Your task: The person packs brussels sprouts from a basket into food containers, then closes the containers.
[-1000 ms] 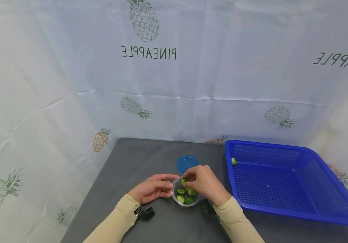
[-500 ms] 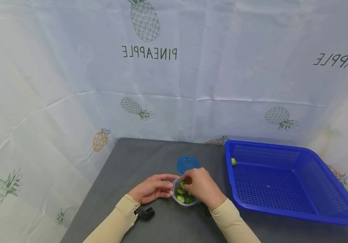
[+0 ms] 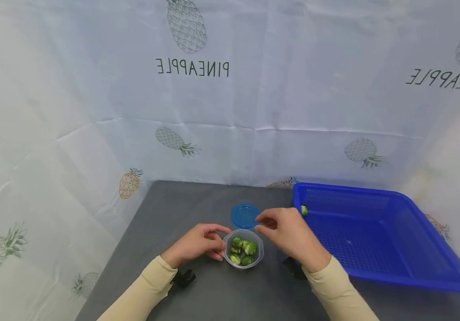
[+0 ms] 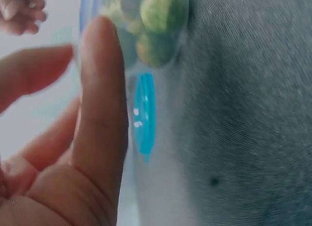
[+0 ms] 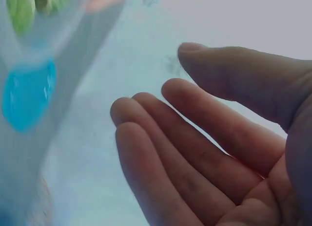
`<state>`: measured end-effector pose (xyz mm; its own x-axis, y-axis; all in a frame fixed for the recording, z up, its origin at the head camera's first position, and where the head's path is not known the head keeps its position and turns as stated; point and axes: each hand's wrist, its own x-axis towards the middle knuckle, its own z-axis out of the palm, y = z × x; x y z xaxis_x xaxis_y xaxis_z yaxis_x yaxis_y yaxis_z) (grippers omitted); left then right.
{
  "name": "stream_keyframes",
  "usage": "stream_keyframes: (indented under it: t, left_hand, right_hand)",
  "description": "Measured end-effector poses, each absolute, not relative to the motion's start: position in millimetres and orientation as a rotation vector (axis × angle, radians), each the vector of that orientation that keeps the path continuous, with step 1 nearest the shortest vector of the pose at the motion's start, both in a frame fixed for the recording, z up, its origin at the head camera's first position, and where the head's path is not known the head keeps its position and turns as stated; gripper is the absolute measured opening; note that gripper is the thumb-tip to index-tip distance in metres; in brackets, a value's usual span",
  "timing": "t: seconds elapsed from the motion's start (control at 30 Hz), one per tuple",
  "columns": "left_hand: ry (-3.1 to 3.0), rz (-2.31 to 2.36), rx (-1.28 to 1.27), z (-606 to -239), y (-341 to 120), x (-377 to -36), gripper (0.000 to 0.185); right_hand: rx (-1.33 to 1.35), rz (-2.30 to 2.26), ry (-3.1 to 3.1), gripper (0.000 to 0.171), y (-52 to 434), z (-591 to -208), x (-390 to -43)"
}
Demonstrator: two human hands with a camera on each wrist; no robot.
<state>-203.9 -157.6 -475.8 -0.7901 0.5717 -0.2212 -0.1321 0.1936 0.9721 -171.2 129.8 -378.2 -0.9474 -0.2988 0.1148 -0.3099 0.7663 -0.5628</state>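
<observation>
Head view: left hand (image 3: 195, 244) curled against the side of a clear cup (image 3: 243, 248) of green sprouts (image 3: 243, 252), steadying it on the grey tabletop (image 3: 198, 205). Right hand (image 3: 290, 232) raised just beyond the cup, fingers relaxed, holding nothing. Blue lid (image 3: 244, 216) lying flat behind the cup. Blue basket (image 3: 374, 232) off to the right, one sprout (image 3: 304, 210) inside its near corner.

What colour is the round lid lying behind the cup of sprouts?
Blue; the lid shows best in the head view.

A blue basket (image 3: 378, 236) sits on the grey tabletop (image 3: 182, 209), one sprout (image 3: 304, 210) inside its near-left corner; a pineapple-print sheet (image 3: 230, 111) hangs behind.
</observation>
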Motion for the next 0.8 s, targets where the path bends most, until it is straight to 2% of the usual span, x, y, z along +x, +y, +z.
stream_keyframes:
  t: [0.13,0.27,0.5,0.8]
  left_hand:
    - [1.998,1.598,0.424,-463.4,-152.2,-198.0,0.049]
    - [2.063,1.573,0.437,-459.3,-150.0,-191.9,0.05]
    - [2.12,1.572,0.429,-460.0,-150.9,-185.0,0.05]
    - [2.075,1.584,0.423,-460.6,-148.2,-187.4,0.051]
  right_hand:
    - [0.459,0.876,-2.937,0.014,175.4,-350.9,-179.1]
    - [0.371,0.826,-2.993,0.021,224.3,-345.4,-201.1]
    - [0.312,0.832,-3.132,0.03,278.2,-387.5,-252.4]
    - [0.235,0.931,-3.198,0.037,290.1,-417.9,-270.4]
